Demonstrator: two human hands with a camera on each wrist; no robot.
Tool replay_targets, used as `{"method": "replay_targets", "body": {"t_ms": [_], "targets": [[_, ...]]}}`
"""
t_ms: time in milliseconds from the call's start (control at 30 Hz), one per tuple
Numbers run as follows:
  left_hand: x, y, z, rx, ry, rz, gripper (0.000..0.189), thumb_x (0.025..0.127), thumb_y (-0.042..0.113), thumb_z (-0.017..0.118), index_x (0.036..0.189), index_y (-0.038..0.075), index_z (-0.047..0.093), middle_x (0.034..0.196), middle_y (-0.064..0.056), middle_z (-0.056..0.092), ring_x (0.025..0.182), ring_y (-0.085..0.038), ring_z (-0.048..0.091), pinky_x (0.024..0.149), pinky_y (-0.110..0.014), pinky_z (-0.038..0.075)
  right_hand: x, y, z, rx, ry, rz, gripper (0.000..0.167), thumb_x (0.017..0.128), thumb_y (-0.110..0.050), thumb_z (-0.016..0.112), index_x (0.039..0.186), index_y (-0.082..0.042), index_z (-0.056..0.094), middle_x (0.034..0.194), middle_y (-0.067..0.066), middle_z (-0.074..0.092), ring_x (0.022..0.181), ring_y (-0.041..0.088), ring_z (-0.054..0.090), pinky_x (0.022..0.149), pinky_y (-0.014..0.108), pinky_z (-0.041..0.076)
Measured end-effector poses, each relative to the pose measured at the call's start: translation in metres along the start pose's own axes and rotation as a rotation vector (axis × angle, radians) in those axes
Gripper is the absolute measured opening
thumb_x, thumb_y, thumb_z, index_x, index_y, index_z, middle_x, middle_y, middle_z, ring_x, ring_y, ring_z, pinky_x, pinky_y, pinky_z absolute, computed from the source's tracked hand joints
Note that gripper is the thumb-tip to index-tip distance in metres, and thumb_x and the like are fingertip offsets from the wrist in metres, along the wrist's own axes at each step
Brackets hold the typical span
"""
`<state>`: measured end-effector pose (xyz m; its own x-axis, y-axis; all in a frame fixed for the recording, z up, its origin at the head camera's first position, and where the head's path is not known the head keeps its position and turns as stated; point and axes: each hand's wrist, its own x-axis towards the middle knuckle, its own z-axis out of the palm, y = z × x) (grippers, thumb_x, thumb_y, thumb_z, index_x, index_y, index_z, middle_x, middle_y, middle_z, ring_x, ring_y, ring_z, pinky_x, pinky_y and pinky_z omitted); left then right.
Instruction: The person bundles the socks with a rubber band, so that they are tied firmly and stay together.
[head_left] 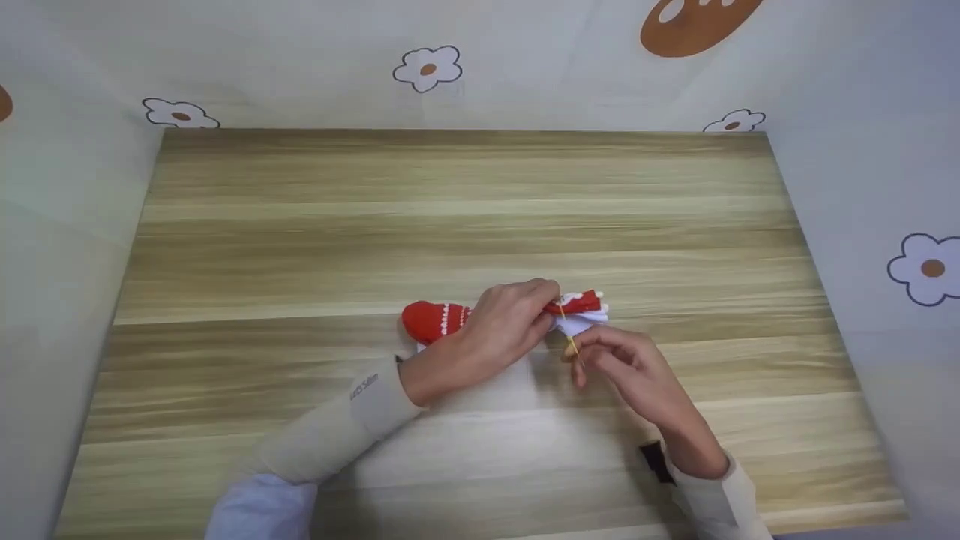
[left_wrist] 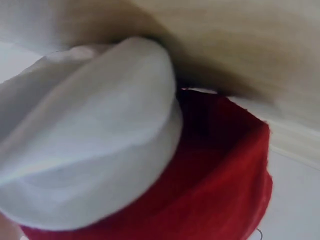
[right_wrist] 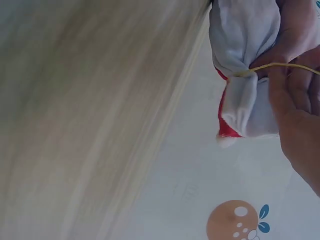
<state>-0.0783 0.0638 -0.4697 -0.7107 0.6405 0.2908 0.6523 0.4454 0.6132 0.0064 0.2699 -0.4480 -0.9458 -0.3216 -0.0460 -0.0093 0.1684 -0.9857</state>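
Observation:
In the head view my left hand point(head_left: 499, 322) grips a bundle of a red sock point(head_left: 424, 321) with white patterning and a white sock point(head_left: 579, 324). The red rounded end sticks out on the left, the gathered ends on the right. A thin yellow elastic band point(right_wrist: 280, 64) crosses the bundle near those gathered ends and squeezes it in. My right hand point(head_left: 634, 367) pinches the band and draws it out toward the near side. Up close in the left wrist view are white cloth point(left_wrist: 100, 130) and red cloth point(left_wrist: 240, 175). My left hand hides the bundle's middle.
A wood-grain table point(head_left: 300, 187) lies under both hands. Pale walls with a flower print point(head_left: 427, 69) stand behind it and at both sides. Light sleeves cover both forearms, and a dark strap piece point(head_left: 656, 460) shows at the right wrist.

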Motion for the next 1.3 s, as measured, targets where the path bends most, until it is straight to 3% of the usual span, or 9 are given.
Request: {"method": "replay_targets", "body": {"t_ms": [133, 300, 400, 533, 700, 800, 967, 1100, 1300], "targets": [[0.0, -0.001, -0.001, 0.008, 0.037, 0.017, 0.007, 0.092, 0.001, 0.062, 0.097, 0.007, 0.063, 0.085, -0.003, 0.068, 0.067, -0.013, 0.057, 0.06, -0.022, 0.049, -0.003, 0.003, 0.0, 0.099, -0.059, 0.01, 0.025, 0.104, 0.004, 0.044, 0.114, 0.016, 0.064, 0.081, 0.009, 0.068, 0.068, 0.014, 0.066, 0.069, 0.031, 0.058], [0.0, 0.0, -0.006, -0.005, 0.09, 0.01, 0.008, 0.093, 0.003, 0.063, 0.099, 0.007, 0.065, 0.089, -0.003, 0.071, 0.069, -0.013, 0.062, 0.063, -0.019, 0.053, -0.003, 0.003, 0.008, 0.178, -0.067, 0.2, 0.031, 0.105, -0.007, 0.054, 0.12, 0.019, 0.06, 0.082, 0.005, 0.07, 0.061, 0.009, 0.061, 0.057, 0.025, 0.055], [0.002, 0.001, -0.011, -0.007, 0.133, 0.015, 0.006, 0.094, 0.005, 0.066, 0.1, 0.007, 0.065, 0.092, -0.003, 0.072, 0.073, -0.013, 0.066, 0.067, -0.019, 0.057, -0.002, 0.004, 0.012, 0.169, -0.076, 0.313, 0.036, 0.103, -0.012, 0.061, 0.124, 0.017, 0.061, 0.088, 0.008, 0.075, 0.063, 0.009, 0.064, 0.056, 0.023, 0.054], [0.003, 0.002, -0.016, 0.0, 0.173, 0.035, 0.005, 0.094, 0.005, 0.065, 0.099, 0.007, 0.065, 0.094, -0.004, 0.073, 0.079, -0.015, 0.07, 0.073, -0.02, 0.06, 0.0, 0.005, 0.013, 0.095, -0.087, 0.379, 0.042, 0.101, -0.016, 0.066, 0.131, 0.013, 0.061, 0.106, 0.02, 0.077, 0.077, 0.015, 0.073, 0.062, 0.025, 0.058], [0.003, 0.004, -0.019, -0.003, 0.184, 0.038, 0.005, 0.095, 0.005, 0.065, 0.099, 0.007, 0.065, 0.096, -0.004, 0.073, 0.081, -0.014, 0.07, 0.075, -0.021, 0.06, 0.003, 0.006, 0.014, 0.008, -0.035, 0.42, 0.065, 0.096, -0.023, 0.074, 0.148, 0.006, 0.048, 0.138, 0.024, 0.065, 0.11, 0.028, 0.074, 0.085, 0.034, 0.062], [0.002, 0.004, -0.02, -0.015, 0.181, 0.033, 0.004, 0.096, 0.007, 0.065, 0.1, 0.008, 0.065, 0.098, -0.003, 0.073, 0.081, -0.013, 0.069, 0.074, -0.02, 0.059, 0.004, 0.007, 0.014, -0.054, 0.029, 0.431, 0.079, 0.092, -0.027, 0.08, 0.155, 0.0, 0.04, 0.15, 0.023, 0.055, 0.119, 0.031, 0.07, 0.093, 0.035, 0.06], [0.002, 0.005, -0.02, -0.037, 0.213, 0.049, 0.005, 0.095, 0.006, 0.066, 0.098, 0.008, 0.063, 0.095, -0.004, 0.072, 0.075, -0.012, 0.065, 0.068, -0.02, 0.056, 0.002, 0.007, 0.015, -0.127, 0.12, 0.421, 0.089, 0.088, -0.028, 0.084, 0.159, -0.009, 0.034, 0.163, 0.018, 0.041, 0.115, 0.028, 0.072, 0.092, 0.032, 0.06], [0.002, 0.006, -0.02, -0.045, 0.246, 0.067, 0.006, 0.094, 0.004, 0.067, 0.096, 0.007, 0.062, 0.091, -0.004, 0.071, 0.071, -0.012, 0.061, 0.064, -0.019, 0.054, 0.0, 0.008, 0.017, -0.116, 0.148, 0.403, 0.096, 0.087, -0.024, 0.085, 0.162, -0.013, 0.027, 0.168, 0.014, 0.032, 0.116, 0.028, 0.071, 0.09, 0.03, 0.06], [0.002, 0.006, -0.021, -0.038, 0.274, 0.037, 0.007, 0.095, 0.006, 0.067, 0.097, 0.007, 0.061, 0.093, -0.004, 0.07, 0.075, -0.011, 0.065, 0.07, -0.019, 0.057, -0.001, 0.008, 0.019, -0.19, 0.213, 0.379, 0.113, 0.085, -0.023, 0.087, 0.166, -0.017, 0.009, 0.173, 0.006, 0.019, 0.123, 0.026, 0.067, 0.089, 0.029, 0.059]]}}
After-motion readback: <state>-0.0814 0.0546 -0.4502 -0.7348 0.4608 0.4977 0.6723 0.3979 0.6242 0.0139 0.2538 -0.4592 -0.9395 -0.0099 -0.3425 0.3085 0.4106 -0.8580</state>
